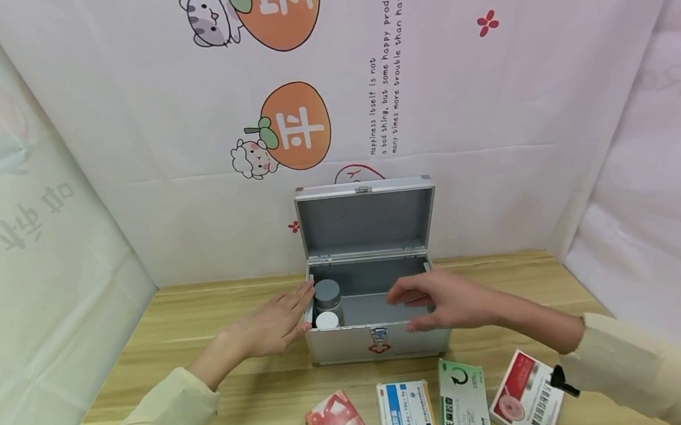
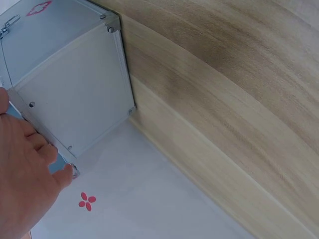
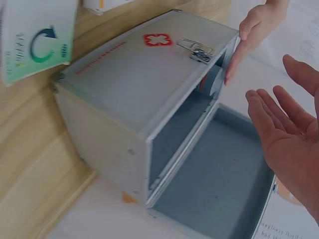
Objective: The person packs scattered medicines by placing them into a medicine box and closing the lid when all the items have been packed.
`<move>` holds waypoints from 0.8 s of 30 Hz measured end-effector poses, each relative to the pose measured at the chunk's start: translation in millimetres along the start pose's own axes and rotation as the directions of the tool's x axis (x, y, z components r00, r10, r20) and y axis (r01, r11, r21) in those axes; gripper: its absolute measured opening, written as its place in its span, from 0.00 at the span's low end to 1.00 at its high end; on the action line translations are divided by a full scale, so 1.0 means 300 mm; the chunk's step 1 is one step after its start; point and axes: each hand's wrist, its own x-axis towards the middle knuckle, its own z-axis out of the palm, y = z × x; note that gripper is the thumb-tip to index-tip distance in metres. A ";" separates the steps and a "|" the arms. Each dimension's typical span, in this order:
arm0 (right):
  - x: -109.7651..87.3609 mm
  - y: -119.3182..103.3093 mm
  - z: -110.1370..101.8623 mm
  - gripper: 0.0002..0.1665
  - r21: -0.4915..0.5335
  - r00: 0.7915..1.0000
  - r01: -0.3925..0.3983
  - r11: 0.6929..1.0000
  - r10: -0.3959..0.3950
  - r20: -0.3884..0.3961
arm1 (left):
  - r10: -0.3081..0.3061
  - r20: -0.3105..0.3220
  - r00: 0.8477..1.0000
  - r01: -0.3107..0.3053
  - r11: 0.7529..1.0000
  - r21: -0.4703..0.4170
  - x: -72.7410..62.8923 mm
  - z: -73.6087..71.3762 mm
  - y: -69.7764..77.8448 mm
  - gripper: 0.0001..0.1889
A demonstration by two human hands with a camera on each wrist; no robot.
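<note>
A silver first-aid case [image 1: 351, 346] with a red cross emblem stands on the wooden table, its lid [image 1: 370, 222] raised against the wall behind. Inside, at the left end, are a jar with a grey cap [image 1: 327, 291] and a bottle with a white cap [image 1: 327, 319]. My left hand [image 1: 272, 323] rests along the case's left rim, fingers extended; the left wrist view also has this hand [image 2: 27, 172] at the rim. Above the right part of the case hovers my right hand [image 1: 457, 299], fingers loosely bent and palm empty in the right wrist view.
In front of the case lie a pink box [image 1: 342, 424], a blue-and-white box [image 1: 407, 414], a green-and-white box [image 1: 463, 399] and a red-and-white box [image 1: 527, 394]. A white printed cloth [image 1: 457, 96] hangs behind the table and along both sides.
</note>
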 end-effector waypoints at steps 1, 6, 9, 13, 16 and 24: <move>-0.017 0.006 0.001 0.23 0.006 1.000 -0.003 1.000 0.003 0.005 | 0.003 -0.002 1.000 -0.003 1.000 0.009 0.001 0.001 -0.001 0.35; -0.097 0.044 0.005 0.21 0.043 0.999 -0.029 0.999 0.027 0.045 | 0.015 -0.018 1.000 -0.014 0.999 0.039 0.004 0.004 -0.004 0.34; -0.147 0.075 0.011 0.21 0.058 0.996 -0.052 0.997 0.048 0.071 | 0.028 -0.023 0.999 -0.027 0.998 0.048 0.007 0.006 -0.002 0.34; -0.192 0.117 0.024 0.21 0.059 0.993 -0.079 0.995 0.073 0.097 | 0.037 -0.036 0.999 -0.035 0.998 0.059 0.003 0.009 -0.006 0.35; -0.222 0.147 0.033 0.23 0.060 0.990 -0.095 0.994 0.088 0.107 | 0.039 -0.044 0.998 -0.037 0.997 0.064 0.004 0.009 -0.006 0.34; -0.285 0.212 0.053 0.22 0.050 0.989 -0.116 0.992 0.111 0.100 | 0.033 -0.043 0.999 -0.029 0.997 0.073 0.002 0.008 0.001 0.34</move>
